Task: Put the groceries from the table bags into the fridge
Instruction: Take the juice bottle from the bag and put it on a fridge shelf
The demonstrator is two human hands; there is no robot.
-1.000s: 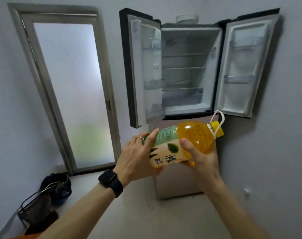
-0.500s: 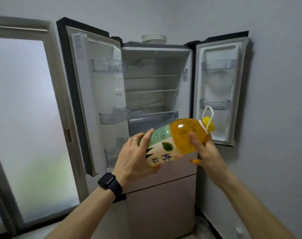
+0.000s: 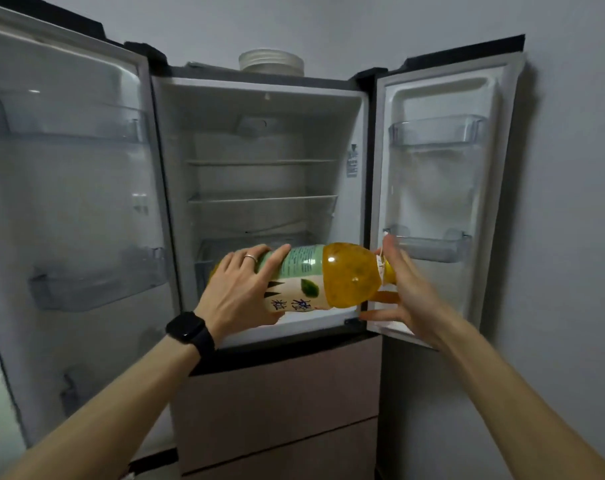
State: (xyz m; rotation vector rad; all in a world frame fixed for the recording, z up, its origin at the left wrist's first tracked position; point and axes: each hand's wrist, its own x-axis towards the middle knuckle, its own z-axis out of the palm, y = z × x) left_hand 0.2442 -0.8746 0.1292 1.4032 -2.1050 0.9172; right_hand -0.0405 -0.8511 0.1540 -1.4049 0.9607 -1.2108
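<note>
Both hands carry one juice bottle [image 3: 342, 275] in front of the open fridge [image 3: 259, 85], level with its bottom compartment. The left hand [image 3: 240, 292] is wrapped over the labelled base end, fingers curled round the barrel. The right hand [image 3: 412, 299], blurred, looks spread and straight-fingered, cupping the neck end from below and from the side, with the cap hidden behind it.

The bottle lies almost flat, its long axis running across the fridge opening, base toward the left door and neck toward the right door bin [image 3: 432, 249]. The crisper drawer [image 3: 218, 251] sits just behind it, and the lower glass shelf [image 3: 263, 199] is above. Held crosswise, it seems to span most of the opening, so I judge it must go in either flat and square or stood upright. The left hand bears the firmer grip.
</note>
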